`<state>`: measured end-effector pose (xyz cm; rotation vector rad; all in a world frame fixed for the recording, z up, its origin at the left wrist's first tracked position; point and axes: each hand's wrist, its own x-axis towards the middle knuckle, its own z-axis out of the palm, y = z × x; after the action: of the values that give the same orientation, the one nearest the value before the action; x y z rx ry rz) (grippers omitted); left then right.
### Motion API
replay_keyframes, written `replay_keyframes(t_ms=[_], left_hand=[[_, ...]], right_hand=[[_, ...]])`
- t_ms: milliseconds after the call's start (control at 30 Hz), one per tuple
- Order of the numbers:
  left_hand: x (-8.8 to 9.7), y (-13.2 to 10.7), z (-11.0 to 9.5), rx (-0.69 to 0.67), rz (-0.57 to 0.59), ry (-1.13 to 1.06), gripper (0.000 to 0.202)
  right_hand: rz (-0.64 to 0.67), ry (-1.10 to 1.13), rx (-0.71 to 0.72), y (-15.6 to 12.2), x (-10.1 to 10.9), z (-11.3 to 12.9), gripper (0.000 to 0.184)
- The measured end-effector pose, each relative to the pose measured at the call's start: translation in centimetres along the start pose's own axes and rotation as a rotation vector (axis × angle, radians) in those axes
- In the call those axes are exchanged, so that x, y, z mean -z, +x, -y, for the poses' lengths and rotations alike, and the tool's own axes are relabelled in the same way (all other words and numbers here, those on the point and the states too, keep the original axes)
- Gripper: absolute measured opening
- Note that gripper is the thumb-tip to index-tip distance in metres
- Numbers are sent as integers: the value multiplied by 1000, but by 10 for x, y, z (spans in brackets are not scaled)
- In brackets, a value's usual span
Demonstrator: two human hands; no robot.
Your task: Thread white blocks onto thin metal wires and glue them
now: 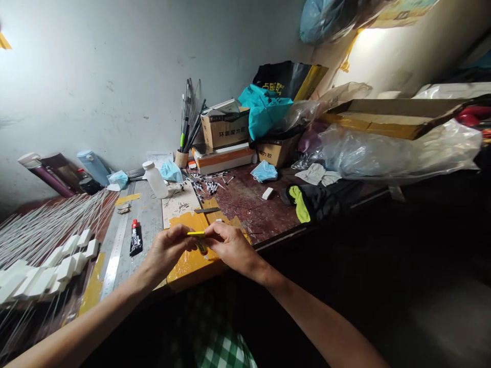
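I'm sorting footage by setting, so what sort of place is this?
Probably a small workshop: a ruler lies near a red-capped black tube, with a cluster of white blocks and many thin rods to the left.

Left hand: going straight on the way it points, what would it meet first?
Beyond the yellow strip it holds, the left hand would likely meet the right hand first, at the strip's other end; exact depth is unclear.
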<state>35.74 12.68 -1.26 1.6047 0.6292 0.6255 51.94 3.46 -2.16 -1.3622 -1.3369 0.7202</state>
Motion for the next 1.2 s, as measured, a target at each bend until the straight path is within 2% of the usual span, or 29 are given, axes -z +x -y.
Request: replay_keyframes(t_ms=[233,433,567,667,833,1033,1200], left_hand=[[-3,1,0,-23,-29,9,26],[-3,1,3,60,66,-71,32],[-2,2,5,87,4,-46,29],[-2,2,4,76,-2,-23,28],[-4,2,1,37,10,4,25],[-8,3,3,-27,140,-102,31],[-9,4,0,-9,111,-58,21]], right_hand=[[-62,-80,98,4,-3,-4,21],[-35,-12,60,3,-1,-6,19],[-15,109,-20,1,-2,-6,16],[-16,139,-53,1,-2,-4,12],[-46,89,-19,1,1,-1,5],[-77,80,30,1,1,-3,6],[-69,65,100,-3,4,-9,14]])
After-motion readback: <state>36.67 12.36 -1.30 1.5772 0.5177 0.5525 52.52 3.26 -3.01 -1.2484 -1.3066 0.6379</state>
